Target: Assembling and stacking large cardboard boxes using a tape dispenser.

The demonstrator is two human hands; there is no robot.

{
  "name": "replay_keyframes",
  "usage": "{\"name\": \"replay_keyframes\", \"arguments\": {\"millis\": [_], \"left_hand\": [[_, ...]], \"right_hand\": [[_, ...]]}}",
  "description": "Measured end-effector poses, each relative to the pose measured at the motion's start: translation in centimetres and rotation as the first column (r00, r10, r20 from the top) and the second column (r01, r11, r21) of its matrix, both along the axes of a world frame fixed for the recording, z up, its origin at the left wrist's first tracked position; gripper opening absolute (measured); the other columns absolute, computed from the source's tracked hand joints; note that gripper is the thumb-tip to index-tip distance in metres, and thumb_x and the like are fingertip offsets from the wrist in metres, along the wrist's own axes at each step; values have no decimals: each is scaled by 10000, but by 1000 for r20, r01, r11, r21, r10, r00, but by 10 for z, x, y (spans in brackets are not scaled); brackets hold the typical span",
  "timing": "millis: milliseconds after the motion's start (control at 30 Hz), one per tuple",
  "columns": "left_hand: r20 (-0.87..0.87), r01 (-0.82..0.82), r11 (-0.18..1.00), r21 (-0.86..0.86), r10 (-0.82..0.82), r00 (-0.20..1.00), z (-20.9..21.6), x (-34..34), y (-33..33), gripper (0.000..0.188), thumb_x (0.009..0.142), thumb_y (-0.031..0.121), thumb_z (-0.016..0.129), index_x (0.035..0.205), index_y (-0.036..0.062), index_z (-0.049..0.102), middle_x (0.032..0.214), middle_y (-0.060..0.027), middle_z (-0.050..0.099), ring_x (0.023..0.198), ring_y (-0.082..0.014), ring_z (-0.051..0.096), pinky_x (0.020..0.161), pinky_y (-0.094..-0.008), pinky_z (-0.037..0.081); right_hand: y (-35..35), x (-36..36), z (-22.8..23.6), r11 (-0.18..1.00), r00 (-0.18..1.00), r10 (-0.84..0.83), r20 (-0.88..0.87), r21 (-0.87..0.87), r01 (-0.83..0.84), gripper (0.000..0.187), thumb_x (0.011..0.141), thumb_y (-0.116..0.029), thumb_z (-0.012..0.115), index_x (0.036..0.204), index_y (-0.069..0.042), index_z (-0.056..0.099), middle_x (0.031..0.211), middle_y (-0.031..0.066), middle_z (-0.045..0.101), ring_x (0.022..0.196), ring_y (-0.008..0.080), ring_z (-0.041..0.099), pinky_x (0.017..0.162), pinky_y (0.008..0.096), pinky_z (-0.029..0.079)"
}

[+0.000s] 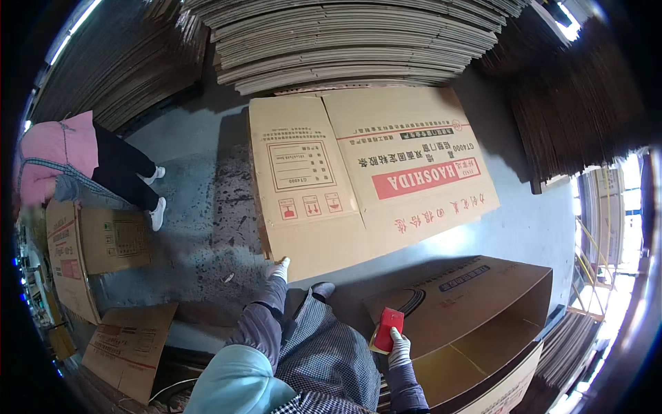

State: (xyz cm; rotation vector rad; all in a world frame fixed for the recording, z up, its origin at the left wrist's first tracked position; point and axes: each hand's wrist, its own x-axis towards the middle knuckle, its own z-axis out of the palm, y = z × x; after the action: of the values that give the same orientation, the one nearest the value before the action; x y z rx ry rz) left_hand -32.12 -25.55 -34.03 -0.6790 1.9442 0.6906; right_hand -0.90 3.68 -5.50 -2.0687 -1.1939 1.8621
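A large printed flattened cardboard box [345,179], or a stack of them, lies in front of me. My left hand [278,269], in a pale glove, grips its near left edge, with some fingers hidden beneath. In my gloved right hand [399,349] is a red block-shaped object [389,329] with a pale lower edge. What kind of thing it is I cannot make out. Just right of that hand stands an opened-out brown carton [476,276], its hollow inside facing me.
Tall stacks of flat cardboard [358,41] rise at the back, with another stack [572,103] at the right. At left a person in pink [76,148] bends over a carton [117,241]. A loose printed cardboard piece [131,345] leans at lower left. Grey floor [200,248] shows dark stains.
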Motion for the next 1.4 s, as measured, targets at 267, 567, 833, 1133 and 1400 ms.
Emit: {"name": "replay_keyframes", "arguments": {"millis": [267,567,833,1133,1400], "left_hand": [[-396,-29,906,-423,-156,905,61,-86,-78,520,843,374,639,1207,3,606,1221,-251,608,1156,-369,578,971,-423,462],[-142,230,697,679,-183,973,181,-164,132,259,941,245,587,1136,83,643,893,-87,701,752,-188,675,665,-319,559],[-135,519,131,845,-885,445,365,34,330,321,887,298,655,1077,40,668,843,-109,691,707,-198,677,683,-324,575],[437,632,383,674,-896,77,278,319,156,308,918,256,575,1146,53,607,1041,-90,659,956,-272,642,904,-410,513],[372,651,554,518,-832,412,216,366,161,558,922,325,586,1367,51,390,1357,-187,459,1245,-328,464,1011,-459,427]], "right_hand": [[-29,-50,61,978,964,-175,-201,-147,147,312,852,-236,730,1065,-27,639,963,69,688,804,172,663,778,325,545],[-102,-106,96,912,749,-408,-522,-265,312,511,859,-388,714,1163,11,612,1083,88,670,954,154,642,878,298,504],[-199,-20,94,496,54,-696,-716,-426,757,547,848,-291,733,1272,-16,526,1165,111,634,1048,221,630,966,371,500],[-450,5,69,-499,-528,-658,-537,-214,840,597,848,-299,725,1332,-50,479,1269,92,561,1175,258,533,1045,438,418],[-512,-49,49,-715,-728,-507,-462,-247,655,578,879,-364,677,1343,-78,483,1308,92,550,1206,258,513,1047,444,414]]}}
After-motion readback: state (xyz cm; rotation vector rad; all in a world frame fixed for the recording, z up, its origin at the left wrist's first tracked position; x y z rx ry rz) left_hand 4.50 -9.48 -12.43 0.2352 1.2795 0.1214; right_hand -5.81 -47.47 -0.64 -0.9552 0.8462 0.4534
